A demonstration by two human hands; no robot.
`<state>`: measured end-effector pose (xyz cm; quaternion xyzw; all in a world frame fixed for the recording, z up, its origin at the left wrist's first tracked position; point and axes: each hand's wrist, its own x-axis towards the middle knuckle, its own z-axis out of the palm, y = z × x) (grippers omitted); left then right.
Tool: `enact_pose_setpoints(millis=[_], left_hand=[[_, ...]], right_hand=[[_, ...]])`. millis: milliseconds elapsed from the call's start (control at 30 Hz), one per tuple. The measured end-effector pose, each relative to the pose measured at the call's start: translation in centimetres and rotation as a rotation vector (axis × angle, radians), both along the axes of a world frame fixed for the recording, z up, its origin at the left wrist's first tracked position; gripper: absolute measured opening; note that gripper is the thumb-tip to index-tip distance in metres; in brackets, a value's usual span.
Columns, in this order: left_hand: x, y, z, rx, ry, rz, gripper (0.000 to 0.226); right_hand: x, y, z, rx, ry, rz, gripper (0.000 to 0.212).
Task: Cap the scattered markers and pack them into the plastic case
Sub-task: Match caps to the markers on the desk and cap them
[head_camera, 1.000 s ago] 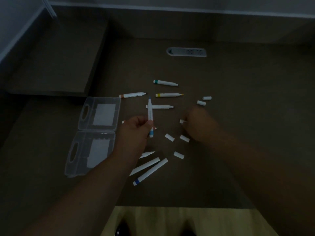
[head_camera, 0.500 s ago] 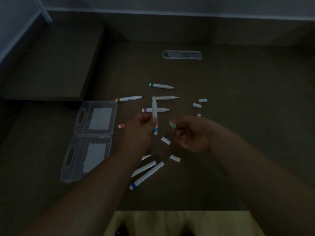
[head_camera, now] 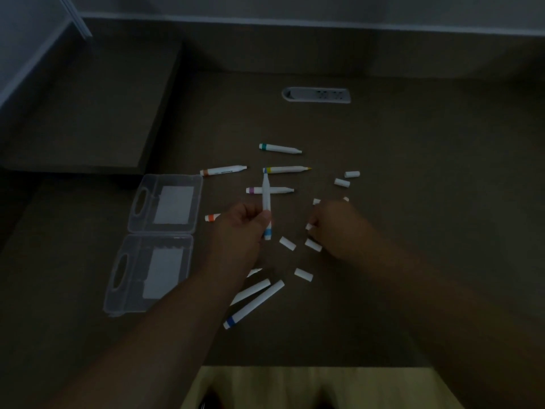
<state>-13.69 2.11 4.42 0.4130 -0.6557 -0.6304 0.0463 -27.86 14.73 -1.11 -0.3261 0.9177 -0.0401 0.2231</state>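
The left hand (head_camera: 244, 228) grasps a blue marker (head_camera: 267, 202) upright at frame centre. The right hand (head_camera: 336, 225) rests knuckles-up among loose caps (head_camera: 287, 243), pinching one cap (head_camera: 309, 226). The open case (head_camera: 159, 243) lies at left.

The scene is dimly lit. A dark brown matte desk surface (head_camera: 413, 231) fills most of the view. A grey oval recessed power socket panel (head_camera: 316, 95) is set into the desk near its far edge. A raised dark brown side shelf (head_camera: 88, 113) adjoins the desk at far left. A pale grey wall (head_camera: 295, 7) runs behind. Light wooden flooring (head_camera: 295, 388) shows below the near edge.
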Motion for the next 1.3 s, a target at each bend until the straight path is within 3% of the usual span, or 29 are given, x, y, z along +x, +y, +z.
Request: enact_pose_setpoints(millis=[133,267,400,500,567,633,700,767,1000,1067,1133,1233,1300], left_hand=[[0.5,-0.4,-0.2,-0.015,-0.004,0.001,0.012],[0.8,-0.7,-0.2,-0.029,-0.002,-0.001,0.009],[1.1,-0.8,-0.3,-0.041,0.003,-0.002,0.008],[1.1,-0.9,-0.3,-0.042,0.008,-0.009,0.012],[1.1,-1.0,-0.3,-0.054,0.007,-0.010,0.014],[1.0,-1.1,-0.3,-0.061,0.009,-0.005,0.014],[0.9,-1.1,-0.3,-0.059,0.005,-0.002,0.011],[0.6,-1.1,-0.2,-0.045,0.002,-0.007,0.009],[-0.5,-0.2,-0.1,-0.005,0.035,0.007,0.014],[-0.7,-0.1,-0.2,0.008,0.031,0.011,0.015],[-0.8,0.1,-0.2,0.007,0.024,0.000,0.016],[-0.9,0.3,-0.2,0.015,0.024,0.004,0.016],[-0.8,0.3,-0.2,0.013,0.025,-0.001,0.014]], right_hand=[[-1.1,0.0,0.1,-0.079,0.008,-0.062,0.013],[-3.4,-0.6,0.3,-0.081,0.179,-0.146,0.012],[-3.7,-1.3,-0.6,0.031,0.101,-0.149,0.016],[-3.5,-1.5,0.3,-0.045,0.039,-0.207,0.016],[-2.9,-1.5,1.6,-0.271,-0.166,-0.381,0.011],[-1.8,-1.3,3.2,-0.499,-0.510,-0.624,0.006],[-0.7,-1.0,4.0,-0.624,-0.894,-0.844,0.002],[0.1,-0.7,4.1,-0.672,-1.159,-0.987,0.001],[1.8,-0.1,4.3,-0.633,-1.370,-1.157,0.009],[2.0,0.1,4.3,-0.621,-1.353,-1.166,0.012],[2.0,0.6,4.3,-0.594,-1.179,-1.100,0.012],[1.4,1.9,3.9,-0.444,-0.526,-0.772,0.007],[0.8,3.0,3.0,-0.278,-0.219,-0.558,0.015]])
